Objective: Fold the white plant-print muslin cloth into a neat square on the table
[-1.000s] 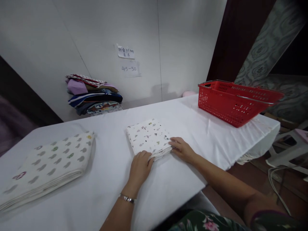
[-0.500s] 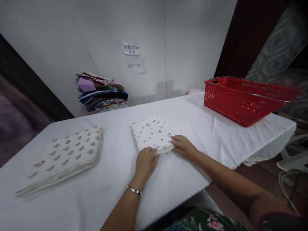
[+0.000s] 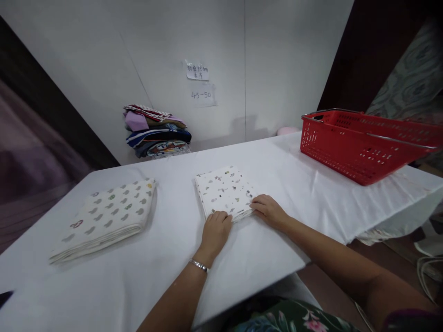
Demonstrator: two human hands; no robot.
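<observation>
A small folded white cloth (image 3: 224, 189) printed with little plant-like figures lies flat on the table in front of me. My left hand (image 3: 216, 233) grips its near left edge, fingertips on top, the thumb hidden. At the near right corner, my right hand (image 3: 270, 210) has its fingers closed on the cloth's edge. To the left rests a larger folded white cloth (image 3: 116, 207) with grey, green and yellow prints, its layers stacked at the near side. Neither hand touches that one.
The table (image 3: 166, 276) has a white cover. A red plastic basket (image 3: 346, 147) with metal handles stands at the right. Against the wall at the back left is a pile of folded fabrics (image 3: 159, 131). Paper notes (image 3: 202, 94) hang above.
The view has turned slightly to the left, so everything sits farther right in the picture. Both hands stay at the small cloth's near edge, and its fold looks the same.
</observation>
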